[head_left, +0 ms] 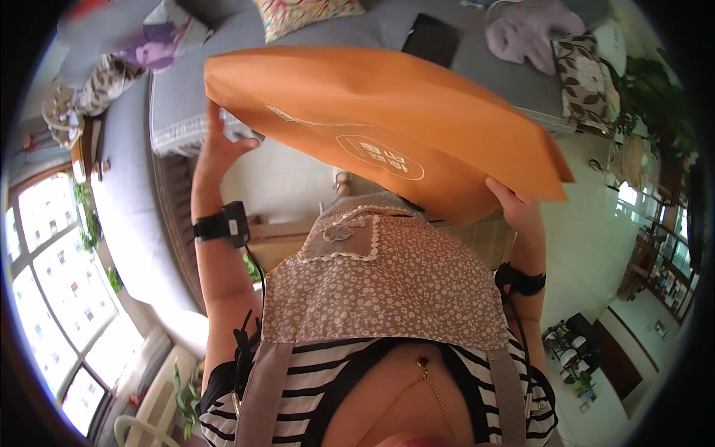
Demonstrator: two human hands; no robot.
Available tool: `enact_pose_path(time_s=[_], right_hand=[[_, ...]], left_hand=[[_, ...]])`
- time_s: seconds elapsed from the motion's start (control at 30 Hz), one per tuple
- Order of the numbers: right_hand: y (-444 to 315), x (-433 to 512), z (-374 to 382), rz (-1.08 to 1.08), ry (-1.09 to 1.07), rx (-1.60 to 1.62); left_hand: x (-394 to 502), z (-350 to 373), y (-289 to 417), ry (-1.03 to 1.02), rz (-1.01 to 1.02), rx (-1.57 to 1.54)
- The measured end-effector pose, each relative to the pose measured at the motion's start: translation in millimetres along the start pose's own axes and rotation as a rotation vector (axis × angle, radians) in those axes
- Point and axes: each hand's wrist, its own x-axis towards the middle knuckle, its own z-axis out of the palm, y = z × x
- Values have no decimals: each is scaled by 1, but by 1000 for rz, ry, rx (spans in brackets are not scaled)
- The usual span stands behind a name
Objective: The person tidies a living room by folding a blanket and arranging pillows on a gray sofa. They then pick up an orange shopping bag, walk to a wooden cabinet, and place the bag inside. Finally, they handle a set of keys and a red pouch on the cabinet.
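A large orange bag (pixel 357 95), of paper or fabric with white writing on its side, spans the space in front of me, held up with both hands. My left hand (pixel 220 142) is at the bag's left end; its thumb stands apart and its fingers reach up behind the bag's edge. My right hand (pixel 516 207) grips the lower right edge, thumb on the near face. Both forearms wear black straps, the left one with a small black box (pixel 236 224). Below the bag is a floral apron (pixel 385 279). What lies behind or inside the bag is hidden.
A grey sofa (pixel 480 84) beyond the bag bears a black flat object (pixel 431 40), a patterned cushion (pixel 307 14), a lilac plush item (pixel 530 33) and a leaf-print cushion (pixel 586 84). Another grey sofa section (pixel 128 223) runs along the left, near the window. A wooden furniture edge (pixel 276 240) shows beside the apron.
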Motion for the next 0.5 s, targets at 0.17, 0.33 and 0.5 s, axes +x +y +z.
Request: enact_pose_path(time_s=[0.17,0.33,0.5], right_hand=[[27,-48,-29,-109,320,-42],[26,-94,-51,76,505,167],[10,-128,-72,-9,715,393]], left_hand=[[64,64,-44,-414,-220,-736],[155,118,-11,-700,-179,-710],[200,167,29,-729,-133,-823]])
